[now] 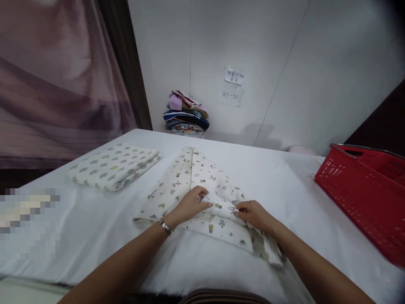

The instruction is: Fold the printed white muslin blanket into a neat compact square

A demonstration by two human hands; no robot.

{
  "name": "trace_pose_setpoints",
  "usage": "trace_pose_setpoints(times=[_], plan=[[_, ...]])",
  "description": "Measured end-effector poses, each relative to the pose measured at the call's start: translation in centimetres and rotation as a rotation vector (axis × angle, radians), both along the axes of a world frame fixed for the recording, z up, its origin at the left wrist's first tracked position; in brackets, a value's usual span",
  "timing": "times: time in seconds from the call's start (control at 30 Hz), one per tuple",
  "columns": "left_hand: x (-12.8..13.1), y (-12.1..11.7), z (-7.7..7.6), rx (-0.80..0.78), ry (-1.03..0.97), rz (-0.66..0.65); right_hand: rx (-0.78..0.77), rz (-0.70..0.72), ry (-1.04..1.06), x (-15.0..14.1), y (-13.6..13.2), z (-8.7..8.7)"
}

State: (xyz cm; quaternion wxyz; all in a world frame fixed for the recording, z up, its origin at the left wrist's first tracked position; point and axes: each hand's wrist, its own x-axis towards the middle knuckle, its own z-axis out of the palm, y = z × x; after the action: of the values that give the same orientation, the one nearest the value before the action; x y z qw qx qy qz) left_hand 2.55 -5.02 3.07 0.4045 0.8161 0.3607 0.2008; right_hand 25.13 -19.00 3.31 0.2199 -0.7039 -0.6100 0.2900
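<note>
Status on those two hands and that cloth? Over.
Right hand pinching plant-print cloth, left hand touching it. Partly folded, on white table. Folded grey-patterned cloth left, red basket right; neither touching it.

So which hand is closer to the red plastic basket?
Right. The right hand pinches the white plant-print cloth, left of the red plastic basket and apart from it; the left hand, touching that cloth, is farther left, beyond the right.
</note>
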Motion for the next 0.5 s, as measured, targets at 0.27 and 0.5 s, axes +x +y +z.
trace_pose_setpoints(times=[0.27, 0.5], plan=[[-0.2, -0.7, 0.6, -0.068, 0.120, -0.022, 0.042, 0.096, -0.033, -1.4, -0.9, 1.6], [-1.6, -1.4, 1.1, -0.006, 0.118, -0.173, 0.069, 0.180, -0.101, -1.9, -1.3, 1.8]])
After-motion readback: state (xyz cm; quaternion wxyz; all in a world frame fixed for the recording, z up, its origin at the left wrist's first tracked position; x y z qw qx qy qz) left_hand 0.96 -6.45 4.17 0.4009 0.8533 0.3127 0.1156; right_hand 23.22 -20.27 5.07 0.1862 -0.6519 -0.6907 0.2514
